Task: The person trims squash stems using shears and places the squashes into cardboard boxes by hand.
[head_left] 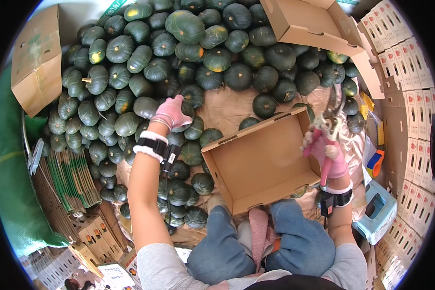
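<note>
My left hand (pixel 171 113), in a pink glove, rests with its fingers curved over a dark green pumpkin (pixel 187 109) at the near edge of the pile. Part of that pumpkin is hidden under the glove. In my right hand (pixel 331 157), also gloved in pink, is a pair of pruning shears (pixel 316 139) with pinkish-red handles. Their blades point away from me, over the floor covering and beside the box corner. Between my hands an open cardboard box (pixel 263 162) stands tilted before my knees, with nothing inside it.
Many green pumpkins (pixel 119 49) are heaped ahead and to the left. Another open carton (pixel 314 24) sits at the upper right, and a closed one (pixel 37 60) at upper left. Stacked white boxes (pixel 415 111) line the right. A blue plastic stool (pixel 379 212) stands by my right arm.
</note>
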`<state>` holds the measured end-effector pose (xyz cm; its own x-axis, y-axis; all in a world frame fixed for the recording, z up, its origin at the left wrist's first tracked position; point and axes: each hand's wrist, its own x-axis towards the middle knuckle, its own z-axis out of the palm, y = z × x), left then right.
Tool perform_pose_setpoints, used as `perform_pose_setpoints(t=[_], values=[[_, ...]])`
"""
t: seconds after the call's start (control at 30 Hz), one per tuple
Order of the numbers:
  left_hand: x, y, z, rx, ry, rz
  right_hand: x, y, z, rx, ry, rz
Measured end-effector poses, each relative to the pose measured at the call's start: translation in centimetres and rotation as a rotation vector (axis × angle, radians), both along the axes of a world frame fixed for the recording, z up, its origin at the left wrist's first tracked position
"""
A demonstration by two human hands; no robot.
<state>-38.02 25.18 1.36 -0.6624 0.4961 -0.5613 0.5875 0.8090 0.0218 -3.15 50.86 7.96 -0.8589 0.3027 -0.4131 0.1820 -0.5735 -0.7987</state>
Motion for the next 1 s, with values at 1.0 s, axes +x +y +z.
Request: perform_pose_setpoints(t=[1.0], values=[[17.6,-6.3,0.7,2.001,-1.264,1.085,-7.5,-10.7,2.4,1.584,0.072,0.442]])
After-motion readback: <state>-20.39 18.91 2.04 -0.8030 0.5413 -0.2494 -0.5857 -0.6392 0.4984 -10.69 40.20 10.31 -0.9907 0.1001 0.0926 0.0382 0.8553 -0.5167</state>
